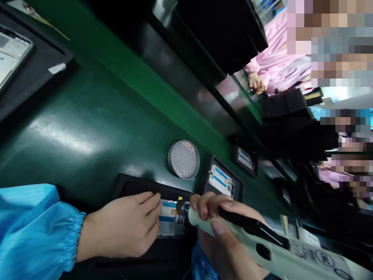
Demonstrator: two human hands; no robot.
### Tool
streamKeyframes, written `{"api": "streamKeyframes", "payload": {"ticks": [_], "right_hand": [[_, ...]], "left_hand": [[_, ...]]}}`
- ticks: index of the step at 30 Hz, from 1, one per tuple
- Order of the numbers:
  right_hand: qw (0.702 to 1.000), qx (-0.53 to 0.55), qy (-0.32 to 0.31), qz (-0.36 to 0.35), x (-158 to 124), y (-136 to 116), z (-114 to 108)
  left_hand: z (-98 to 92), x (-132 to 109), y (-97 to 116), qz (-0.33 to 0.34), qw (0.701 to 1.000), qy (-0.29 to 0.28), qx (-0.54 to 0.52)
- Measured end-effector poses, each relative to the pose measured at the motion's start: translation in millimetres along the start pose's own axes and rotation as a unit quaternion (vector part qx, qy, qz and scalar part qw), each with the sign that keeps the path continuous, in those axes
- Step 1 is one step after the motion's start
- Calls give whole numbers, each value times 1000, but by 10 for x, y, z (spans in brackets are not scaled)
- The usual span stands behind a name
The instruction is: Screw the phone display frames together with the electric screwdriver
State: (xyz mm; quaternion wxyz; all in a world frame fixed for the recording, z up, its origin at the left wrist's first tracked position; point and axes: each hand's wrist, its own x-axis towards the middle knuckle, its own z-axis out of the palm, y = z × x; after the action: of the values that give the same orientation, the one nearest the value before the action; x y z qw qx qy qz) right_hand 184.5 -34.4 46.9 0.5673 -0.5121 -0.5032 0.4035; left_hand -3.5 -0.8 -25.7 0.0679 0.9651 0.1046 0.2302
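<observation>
Electric screwdriver (pixel 279 259) over the phone frame (pixel 167 226), seemingly mid-job!
Right hand (pixel 230 239) fingers wrap the handle; left hand (pixel 119 225) fingers, pressed together, cover the frame's end, just beside the tip. What's done or left? Can't tell. The black tray (pixel 131 184) rims the frame; beyond the fingertips sits the dish (pixel 184 159), with open bench (pixel 101 147) beyond the left knuckles.
</observation>
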Motion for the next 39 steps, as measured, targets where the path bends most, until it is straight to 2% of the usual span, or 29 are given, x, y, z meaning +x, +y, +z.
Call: {"api": "streamKeyframes", "payload": {"ticks": [12, 25, 39], "right_hand": [[999, -24, 4, 31, 36, -25, 37], [1000, -18, 6, 21, 30, 9, 37], [998, -39, 1, 58, 17, -14, -2]], "left_hand": [[-56, 38, -10, -5, 1000, -2, -15], [-62, 45, -16, -2, 1000, -6, -11], [-53, 44, 4, -14, 1000, 2, -26]]}}
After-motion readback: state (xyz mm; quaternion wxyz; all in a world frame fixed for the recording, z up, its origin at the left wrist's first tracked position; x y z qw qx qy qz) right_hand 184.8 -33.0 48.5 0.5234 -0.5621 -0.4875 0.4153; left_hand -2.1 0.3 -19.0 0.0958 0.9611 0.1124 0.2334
